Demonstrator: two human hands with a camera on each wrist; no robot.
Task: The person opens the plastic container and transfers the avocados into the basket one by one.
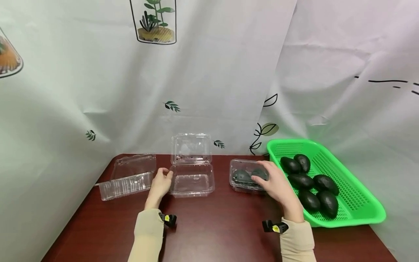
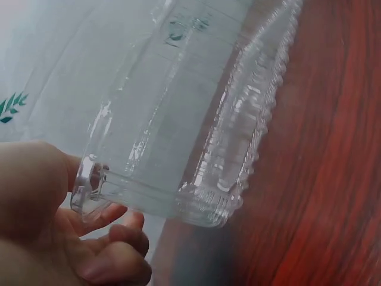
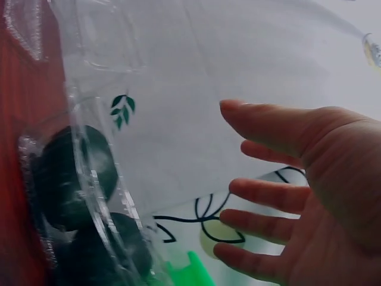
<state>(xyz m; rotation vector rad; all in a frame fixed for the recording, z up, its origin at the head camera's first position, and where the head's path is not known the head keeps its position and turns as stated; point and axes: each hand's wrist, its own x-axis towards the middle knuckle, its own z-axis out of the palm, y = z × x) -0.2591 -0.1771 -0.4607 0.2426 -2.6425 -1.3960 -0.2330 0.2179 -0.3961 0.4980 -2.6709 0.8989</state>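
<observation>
An open clear plastic clamshell container (image 1: 193,180) sits mid-table, its lid (image 1: 191,148) standing up at the back. My left hand (image 1: 161,182) pinches the left rim of this container. The left wrist view shows its thumb and curled fingers at the container's corner (image 2: 92,185). To the right is a closed clear clamshell (image 1: 234,169) with dark avocados (image 1: 242,176) inside. My right hand (image 1: 273,180) is over that box's right side in the head view. In the right wrist view its fingers (image 3: 268,196) are spread, with nothing between them and the thumb.
A green plastic basket (image 1: 360,196) with several dark avocados (image 1: 327,203) stands at the right, its near end by my right forearm. Another open clear clamshell (image 1: 126,185) lies at the table's left edge. A printed white curtain (image 1: 226,72) hangs behind the dark red table (image 1: 212,225).
</observation>
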